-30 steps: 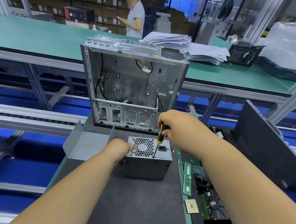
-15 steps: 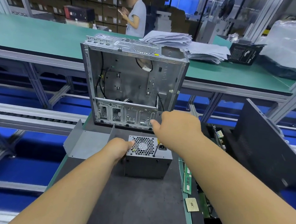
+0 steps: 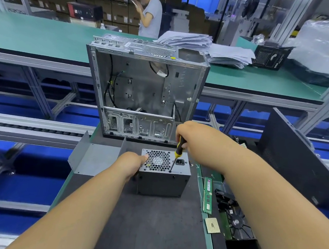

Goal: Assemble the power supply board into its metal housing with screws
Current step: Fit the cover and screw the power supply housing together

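Observation:
A grey power supply box (image 3: 162, 182) stands on the dark mat, its fan grille and socket facing up. My left hand (image 3: 132, 162) grips its left side, thumb on the grille's edge. My right hand (image 3: 192, 139) holds a yellow-and-black screwdriver (image 3: 178, 151) nearly upright; its tip sits at a screw hole on the top face, near the front edge beside the socket. Behind the box stands an open metal computer case (image 3: 144, 88), with cables inside it.
A bent grey metal sheet (image 3: 94, 156) lies left of the box. Memory sticks (image 3: 207, 195), a small chip and a fan part lie at the right. A black side panel (image 3: 294, 154) leans at far right. Papers lie on the green bench behind, beyond which a person stands.
My right hand turned on the screwdriver handle, hiding it half a second ago, and has come back round so the handle shows again. The tip stays at the same hole. My left hand has not moved.

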